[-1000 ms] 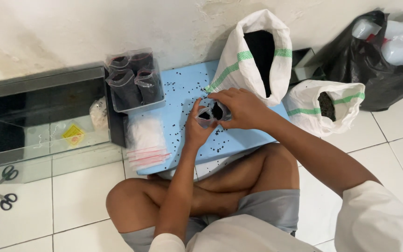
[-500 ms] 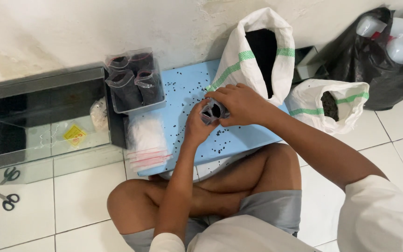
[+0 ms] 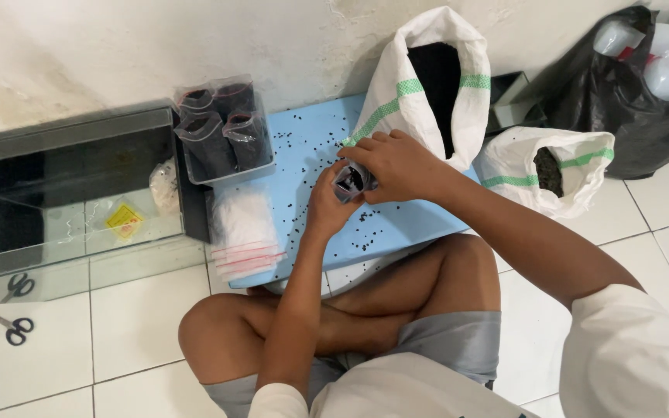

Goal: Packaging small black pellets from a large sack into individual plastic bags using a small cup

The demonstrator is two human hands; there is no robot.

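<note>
While seated cross-legged: person at blue board [image 3: 303, 147]
Pouch: small clear pouch [image 3: 349, 180] of dark granules, held above the board
Left hand [image 3: 325, 205]: clamped beneath pouch
Right hand [image 3: 400, 164]: gripping its top
Nearby: white sack [image 3: 396, 93]

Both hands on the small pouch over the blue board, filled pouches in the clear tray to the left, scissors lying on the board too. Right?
Not quite. The scissors lie on the white floor tiles at far left, not on the blue board, as the head view shows. The rest holds: the left hand and right hand hold the small pouch over the board, filled pouches in the clear tray.
</note>
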